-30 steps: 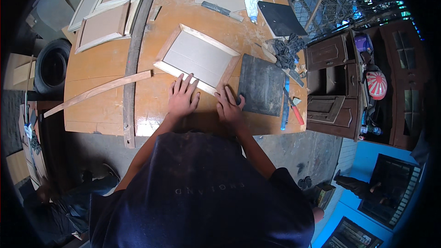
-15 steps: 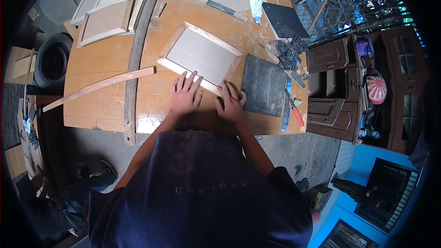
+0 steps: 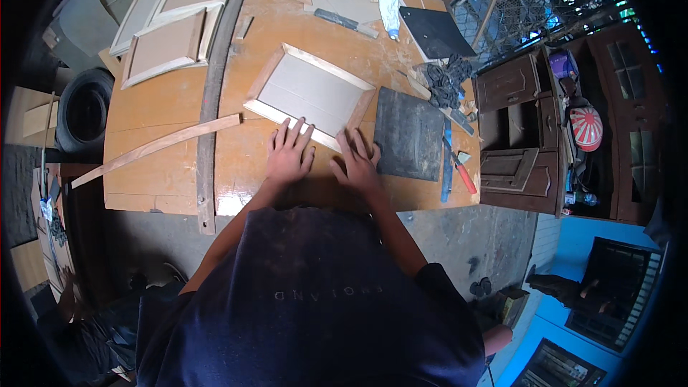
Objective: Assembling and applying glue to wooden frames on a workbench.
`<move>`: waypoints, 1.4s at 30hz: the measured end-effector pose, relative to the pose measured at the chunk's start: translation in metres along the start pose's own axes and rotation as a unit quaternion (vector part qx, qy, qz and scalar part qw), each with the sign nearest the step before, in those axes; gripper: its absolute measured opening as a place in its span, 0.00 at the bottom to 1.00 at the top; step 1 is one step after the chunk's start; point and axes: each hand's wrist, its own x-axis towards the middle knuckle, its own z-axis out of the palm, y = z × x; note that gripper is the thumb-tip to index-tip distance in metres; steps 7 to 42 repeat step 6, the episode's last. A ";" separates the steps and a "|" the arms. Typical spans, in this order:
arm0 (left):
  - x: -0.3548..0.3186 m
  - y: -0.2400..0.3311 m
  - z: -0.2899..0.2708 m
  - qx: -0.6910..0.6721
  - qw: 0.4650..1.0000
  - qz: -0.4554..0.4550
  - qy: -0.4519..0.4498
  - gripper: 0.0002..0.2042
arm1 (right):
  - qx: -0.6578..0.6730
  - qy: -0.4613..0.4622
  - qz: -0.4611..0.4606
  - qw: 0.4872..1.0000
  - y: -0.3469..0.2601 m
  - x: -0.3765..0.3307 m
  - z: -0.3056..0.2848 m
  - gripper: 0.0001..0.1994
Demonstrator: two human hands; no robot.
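A light wooden frame (image 3: 363, 109) with a grey panel (image 3: 308, 93) inside it lies slanted on the orange wooden table (image 3: 272, 21). My left hand (image 3: 289, 154) lies flat with its fingers spread, the tips resting on the frame's near edge. Close to the frame's near right corner, my right hand (image 3: 358, 163) also has its fingers apart and touches the wood there. Neither hand grips anything. Just right of that hand lies a dark flat board (image 3: 410, 133).
Framed panels (image 3: 163, 44) are stacked at the far left beside a long dark bar (image 3: 209, 100). A thin wooden strip (image 3: 158, 146) crosses the left side. At the right lie a blue ruler (image 3: 448, 165), a red-handled tool (image 3: 465, 175), dark crumpled cloth (image 3: 448, 75) and a white bottle (image 3: 389, 11).
The whole view has shifted slightly, so the table sits a little lower in it. My hands stay at the frame's near edge, with little change in their pose.
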 end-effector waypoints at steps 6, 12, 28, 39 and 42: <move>-0.002 -0.004 0.002 -0.015 1.000 -0.006 -0.015 0.28 | -0.026 -0.071 0.065 0.995 0.001 -0.041 0.002 0.39; -0.002 -0.004 0.002 -0.015 1.000 -0.006 -0.015 0.28 | -0.026 -0.071 0.065 0.995 0.001 -0.041 0.002 0.39; -0.002 -0.004 0.002 -0.015 1.000 -0.006 -0.015 0.28 | -0.026 -0.071 0.065 0.995 0.001 -0.041 0.002 0.39; -0.002 -0.004 0.002 -0.015 1.000 -0.006 -0.015 0.28 | -0.026 -0.071 0.065 0.995 0.001 -0.041 0.002 0.39; -0.002 -0.004 0.002 -0.015 1.000 -0.006 -0.015 0.28 | -0.026 -0.071 0.065 0.995 0.001 -0.041 0.002 0.39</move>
